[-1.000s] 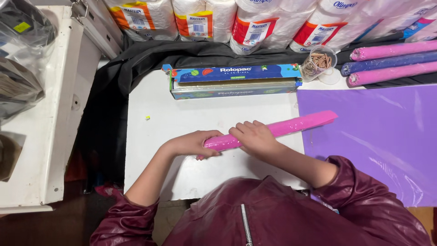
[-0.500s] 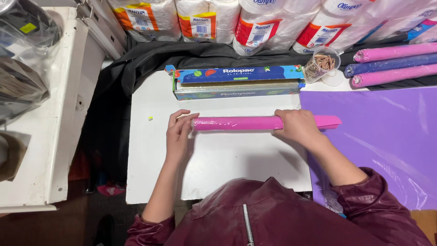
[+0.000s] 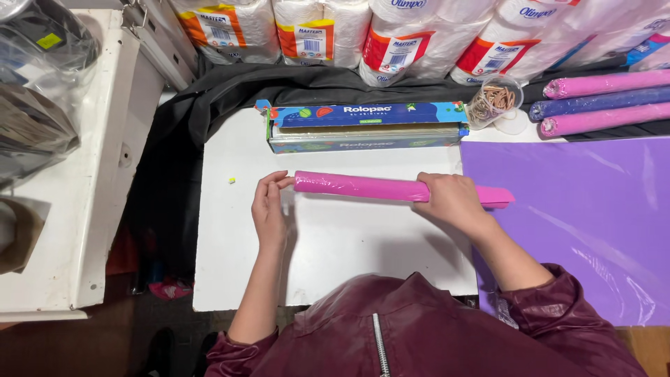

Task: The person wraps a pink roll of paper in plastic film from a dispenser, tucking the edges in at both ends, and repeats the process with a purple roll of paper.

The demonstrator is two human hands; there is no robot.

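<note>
White tabletop (image 3: 335,244), centre frame: right hand (image 3: 453,200) clasps the film-wrapped pink roll (image 3: 356,186), left hand (image 3: 269,209) spread, fingertips pressing its end

One head-worn camera looks steeply down, fairly close, at a white table (image 3: 335,244); far edge probably cropped.

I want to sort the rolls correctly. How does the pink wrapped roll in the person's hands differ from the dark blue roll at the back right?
The pink wrapped roll lies on the white board, held by the left hand and right hand; the dark blue roll lies untouched between two pink rolls on black cloth. The colours differ. Both are long, thin and glossy.
</note>
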